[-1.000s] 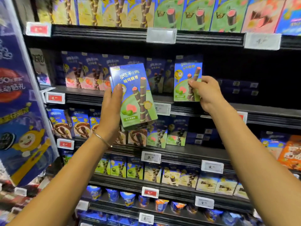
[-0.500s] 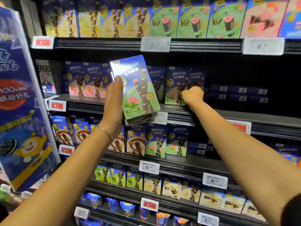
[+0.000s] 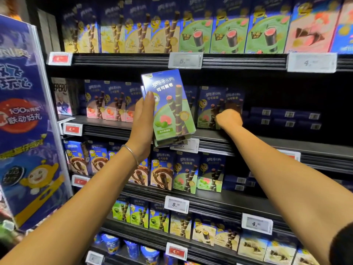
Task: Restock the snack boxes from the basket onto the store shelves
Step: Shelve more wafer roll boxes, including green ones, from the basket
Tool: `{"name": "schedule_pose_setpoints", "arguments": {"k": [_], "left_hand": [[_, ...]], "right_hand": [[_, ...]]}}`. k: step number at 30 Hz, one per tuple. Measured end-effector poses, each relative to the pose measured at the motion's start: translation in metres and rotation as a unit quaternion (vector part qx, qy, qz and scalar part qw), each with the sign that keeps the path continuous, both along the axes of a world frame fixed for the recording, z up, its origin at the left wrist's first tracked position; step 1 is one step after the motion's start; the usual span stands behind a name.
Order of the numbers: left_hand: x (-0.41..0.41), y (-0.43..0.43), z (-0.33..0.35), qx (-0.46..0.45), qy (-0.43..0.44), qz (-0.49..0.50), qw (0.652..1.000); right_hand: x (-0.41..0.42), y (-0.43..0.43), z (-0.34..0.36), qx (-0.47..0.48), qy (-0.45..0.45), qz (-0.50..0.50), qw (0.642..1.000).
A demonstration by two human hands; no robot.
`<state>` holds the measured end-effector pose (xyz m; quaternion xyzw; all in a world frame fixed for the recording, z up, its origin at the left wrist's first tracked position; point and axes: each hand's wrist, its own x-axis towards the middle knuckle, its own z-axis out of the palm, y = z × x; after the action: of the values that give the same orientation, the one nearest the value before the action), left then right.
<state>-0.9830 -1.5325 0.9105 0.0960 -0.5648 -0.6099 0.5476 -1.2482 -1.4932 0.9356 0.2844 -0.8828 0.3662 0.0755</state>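
A blue promotional panel [image 3: 28,121] bounded the bay on the left. On the second shelf [image 3: 107,131], pink boxes [image 3: 107,104] stood at the front edge. The left grip [image 3: 142,127] grasped a tilted stack of green snack boxes [image 3: 170,108] in front of that shelf. The right grip [image 3: 229,119] was curled, just beside a shelved green box [image 3: 208,108]; whether it grasped anything could not be determined. Further right, flat blue boxes [image 3: 286,117] lay low, with open room above.

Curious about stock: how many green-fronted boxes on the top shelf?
3 in a row: left green box, middle green box, right green box. More may hide behind them.
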Motion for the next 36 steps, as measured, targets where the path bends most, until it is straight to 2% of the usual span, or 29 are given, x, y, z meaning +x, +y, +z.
{"name": "schedule_pose_setpoints", "arguments": {"k": [8, 11, 26, 29, 32, 34, 36], "left_hand": [[-0.006, -0.008, -0.002, -0.016, -0.009, 0.013, 1.0], [-0.006, -0.01, -0.002, -0.011, -0.013, 0.02, 1.0], [-0.005, -0.013, 0.002, -0.008, -0.025, 0.029, 0.999], [-0.007, -0.012, 0.002, -0.006, -0.026, 0.029, 0.999], [-0.009, -0.012, 0.0, -0.004, -0.017, 0.031, 0.999], [-0.01, -0.01, -0.002, -0.006, -0.017, 0.03, 0.999], [-0.012, -0.008, -0.005, -0.018, -0.024, 0.034, 0.999]], "right_hand": [[0.001, -0.01, 0.005, 0.003, 0.049, -0.018, 0.999], [0.001, -0.015, 0.006, 0.041, 0.039, -0.013, 0.998], [0.001, -0.018, 0.003, 0.06, 0.034, -0.004, 0.998], [0.005, -0.009, 0.003, 0.011, 0.013, -0.006, 1.0], [0.019, 0.003, 0.002, -0.091, 0.058, 0.013, 0.994], [0.033, 0.016, 0.0, -0.206, 0.054, 0.112, 0.971], [0.055, 0.034, 0.0, -0.276, -0.014, 0.234, 0.932]]}}
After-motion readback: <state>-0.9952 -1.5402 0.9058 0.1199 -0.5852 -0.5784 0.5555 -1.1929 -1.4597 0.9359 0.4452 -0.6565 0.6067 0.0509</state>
